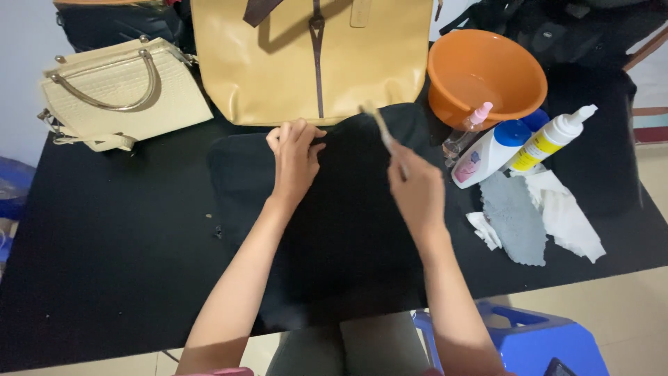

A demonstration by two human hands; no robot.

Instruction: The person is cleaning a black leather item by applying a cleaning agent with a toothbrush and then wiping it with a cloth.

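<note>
Black bag lies flat at the bench's near edge; left hand pinches its top rim, right hand grips a thin brush. Beyond, bottles and an orange basin crowd close; a wide stroke could topple them.

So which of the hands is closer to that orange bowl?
The right hand. It is below and left of the orange bowl, holding a thin brush. The left hand is farther left, gripping the black bag.
</note>
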